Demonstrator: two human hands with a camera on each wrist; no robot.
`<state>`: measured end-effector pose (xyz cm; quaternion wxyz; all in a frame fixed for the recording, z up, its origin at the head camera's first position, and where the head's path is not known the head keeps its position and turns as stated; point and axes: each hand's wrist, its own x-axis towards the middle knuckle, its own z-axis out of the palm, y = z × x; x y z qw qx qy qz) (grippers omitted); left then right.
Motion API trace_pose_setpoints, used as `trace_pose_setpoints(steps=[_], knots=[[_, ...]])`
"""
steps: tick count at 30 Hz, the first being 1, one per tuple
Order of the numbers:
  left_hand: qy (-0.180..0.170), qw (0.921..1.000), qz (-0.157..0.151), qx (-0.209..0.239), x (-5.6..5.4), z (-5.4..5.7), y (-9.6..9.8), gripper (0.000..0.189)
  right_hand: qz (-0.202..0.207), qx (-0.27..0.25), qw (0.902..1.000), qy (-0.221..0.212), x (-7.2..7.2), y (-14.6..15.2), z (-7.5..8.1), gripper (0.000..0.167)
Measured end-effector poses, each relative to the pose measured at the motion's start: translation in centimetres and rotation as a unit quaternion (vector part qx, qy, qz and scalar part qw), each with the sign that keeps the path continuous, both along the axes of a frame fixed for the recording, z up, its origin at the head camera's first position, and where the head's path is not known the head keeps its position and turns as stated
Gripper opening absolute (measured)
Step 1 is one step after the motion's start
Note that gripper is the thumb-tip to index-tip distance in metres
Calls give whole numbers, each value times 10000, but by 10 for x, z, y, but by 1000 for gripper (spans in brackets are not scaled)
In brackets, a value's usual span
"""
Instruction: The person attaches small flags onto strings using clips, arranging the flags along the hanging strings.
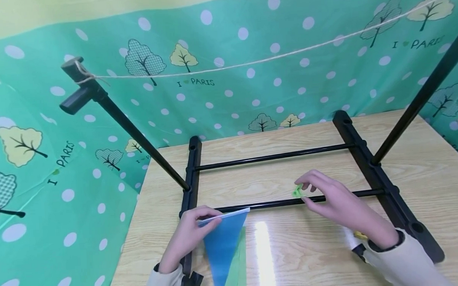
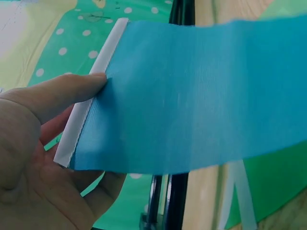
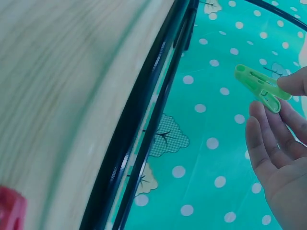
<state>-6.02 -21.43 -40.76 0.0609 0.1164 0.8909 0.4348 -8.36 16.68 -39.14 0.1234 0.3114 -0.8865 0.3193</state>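
My left hand point(image 1: 194, 230) pinches a blue triangular pennant point(image 1: 225, 235) by its white hemmed top edge, thumb on the near face. The pennant hangs point down, and in the left wrist view the blue cloth point(image 2: 192, 96) stretches off to the right. A green clothespin point(image 3: 259, 86) is pinched between the thumb and fingers of my right hand point(image 1: 331, 198), over the front crossbar of the black rack. Behind the blue pennant, a green pennant point(image 1: 238, 262) lies on the wooden table point(image 1: 295, 246).
The black rack frame point(image 1: 275, 158) stands on the table with two uprights. A white string point(image 1: 225, 69) runs from the left post point(image 1: 137, 140) toward the right. A yellow object point(image 1: 360, 235) lies under my right wrist; a red-pink object point(image 3: 10, 208) shows in the right wrist view. Patterned green cloth point(image 1: 250, 95) hangs behind.
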Motion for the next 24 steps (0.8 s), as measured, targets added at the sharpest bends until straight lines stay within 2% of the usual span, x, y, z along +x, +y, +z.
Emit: trace_pose_setpoints(steps=[7, 13, 20, 24], knots=[[121, 9992, -3, 377, -5, 4, 3, 11, 155, -305, 9992, 190, -9, -15, 10, 45], [206, 9966, -105, 791, -7, 8, 7, 12, 176, -633, 9978, -52, -13, -25, 15, 39], [191, 9960, 42, 877, -9, 17, 8, 11, 337, -889, 9955, -36, -19, -35, 15, 34], [342, 9962, 47, 794, -13, 18, 9, 11, 298, -917, 9953, 101, -20, -36, 18, 36]])
